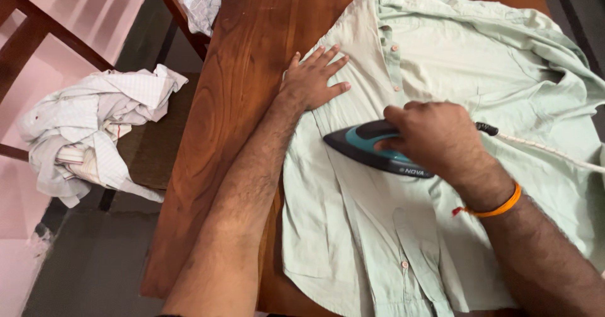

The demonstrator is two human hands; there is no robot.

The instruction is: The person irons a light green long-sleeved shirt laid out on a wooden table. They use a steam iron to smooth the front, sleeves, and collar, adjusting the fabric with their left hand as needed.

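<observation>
Brown wooden table (233,103) — pale green shirt (441,58) spread flat on it

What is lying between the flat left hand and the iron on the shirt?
In the head view, only pale green shirt fabric lies between the left hand and the iron; the button placket runs just beside that stretch.

Matt cloth shirt (441,58), glossy plastic iron (365,145), polished wood table (246,52)
</observation>
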